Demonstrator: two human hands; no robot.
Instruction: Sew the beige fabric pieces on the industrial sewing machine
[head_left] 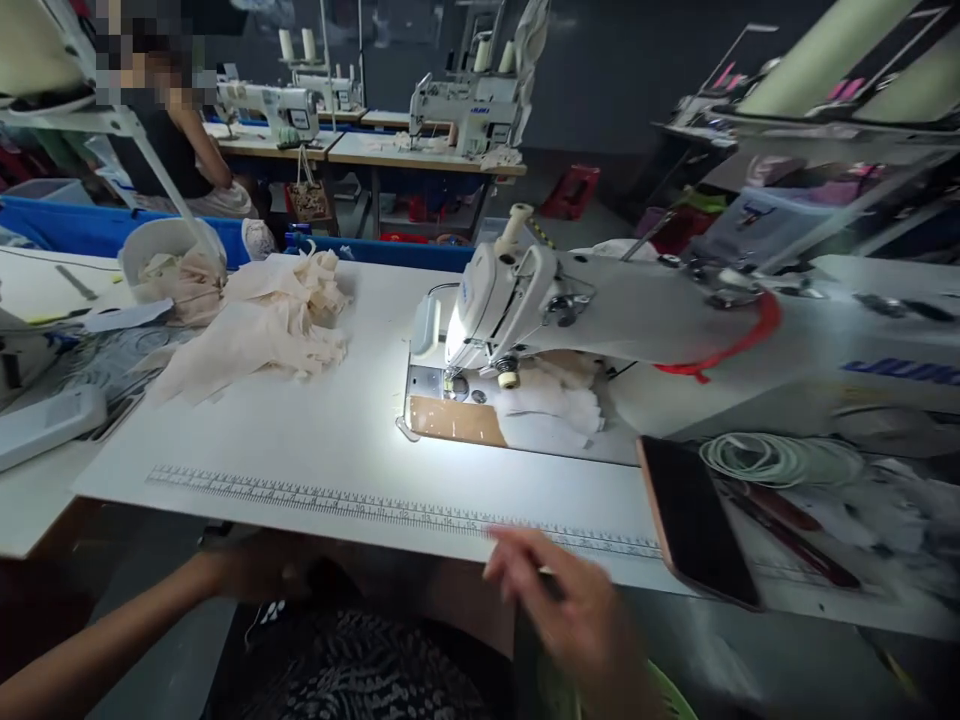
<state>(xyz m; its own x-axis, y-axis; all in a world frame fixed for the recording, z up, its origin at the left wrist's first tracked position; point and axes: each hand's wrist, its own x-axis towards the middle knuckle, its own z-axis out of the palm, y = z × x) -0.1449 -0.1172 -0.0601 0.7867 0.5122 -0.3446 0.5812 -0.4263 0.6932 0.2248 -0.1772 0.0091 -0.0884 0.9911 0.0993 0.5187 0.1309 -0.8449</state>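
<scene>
My right hand hovers just off the near edge of the white sewing table, below the printed ruler strip. It is blurred by motion, with the fingers stretched out to the left and nothing visible in them. My left hand is low, in shadow under the table edge over my patterned lap, and its fingers do not show clearly. The white sewing machine stands ahead with its lamp on. Pale fabric lies beside its needle. A heap of beige fabric pieces lies to the left.
A dark phone overhangs the near table edge on the right, next to a coiled cord and red-handled tools. A white tub of fabric stands far left. Another person sits at the back left near more machines.
</scene>
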